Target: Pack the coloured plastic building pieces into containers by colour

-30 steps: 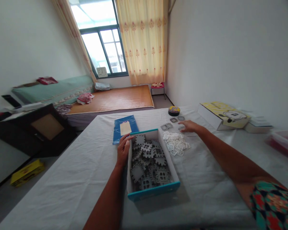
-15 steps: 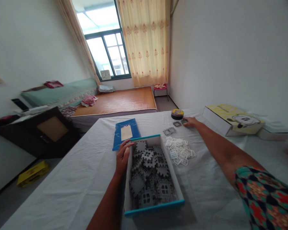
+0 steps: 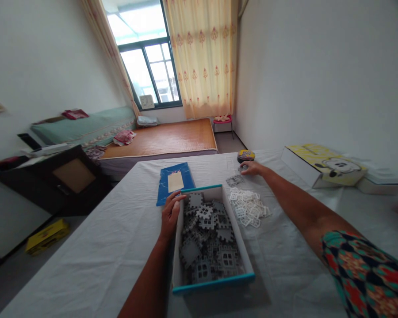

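My left hand (image 3: 170,215) grips the left rim of an open box (image 3: 246,254) with blue edges, near its far corner. Inside lie many grey interlocking plastic tiles (image 3: 190,251), some solid and some with window cut-outs. Stretched out to the far right of the table, my right hand (image 3: 254,168) has its fingers closed on a small grey tile (image 3: 243,168), partly hidden by the fingertips. Just nearer is a pair of grey tiles (image 3: 235,180). White plastic frame pieces (image 3: 248,206) are heaped beside the box's right wall.
Behind my right hand stands a round black-and-yellow tin (image 3: 246,155). A blue lid (image 3: 184,176) lies beyond the box. To the right are a yellow-and-white cartoon box (image 3: 321,165) and a white box (image 3: 380,182). A white cloth (image 3: 119,247) covers the table.
My right hand has moved left, from beside the far grey tiles to over them, its fingers now on a tile. My left hand stays on the box rim.
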The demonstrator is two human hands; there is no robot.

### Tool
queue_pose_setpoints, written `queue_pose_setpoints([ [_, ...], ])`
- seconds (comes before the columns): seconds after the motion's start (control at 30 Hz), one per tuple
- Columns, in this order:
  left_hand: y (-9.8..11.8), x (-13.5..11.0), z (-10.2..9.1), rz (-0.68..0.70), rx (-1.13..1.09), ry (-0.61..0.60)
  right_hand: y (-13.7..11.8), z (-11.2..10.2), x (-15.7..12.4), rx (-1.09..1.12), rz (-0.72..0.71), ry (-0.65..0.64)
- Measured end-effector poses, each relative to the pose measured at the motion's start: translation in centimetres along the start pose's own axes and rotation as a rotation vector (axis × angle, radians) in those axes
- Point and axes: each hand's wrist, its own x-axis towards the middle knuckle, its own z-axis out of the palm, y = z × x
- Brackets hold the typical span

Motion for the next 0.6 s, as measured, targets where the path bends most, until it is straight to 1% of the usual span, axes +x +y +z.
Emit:
queue_pose_setpoints([
  [0.13, 0.2, 0.0, 0.0, -0.004, 0.002, 0.002, -2.7, 0.6, -1.3, 0.103, 0.031, -0.138],
  [0.17, 0.2, 0.1, 0.0, -0.004, 0.001, 0.004, -3.5, 1.0, -1.5, 0.096, 0.021, -0.145],
  [0.3, -0.1, 0.1, 0.0, 0.003, -0.005, 0.005, -5.8, 2.6, -1.7, -0.020, -0.042, -0.081],
  [0.37, -0.3, 0.1, 0.1, 0.014, -0.007, 0.005, -6.1, 3.1, -1.7, 0.041, -0.038, -0.096],
  [0.47, -0.7, 0.1, 0.1, 0.029, -0.011, 0.016, -6.0, 3.4, -2.0, 0.195, -0.034, -0.084],
  [0.6, -0.6, 0.2, 0.2, 0.032, -0.016, 0.013, -6.1, 3.2, -2.9, 0.236, -0.069, -0.058],
])
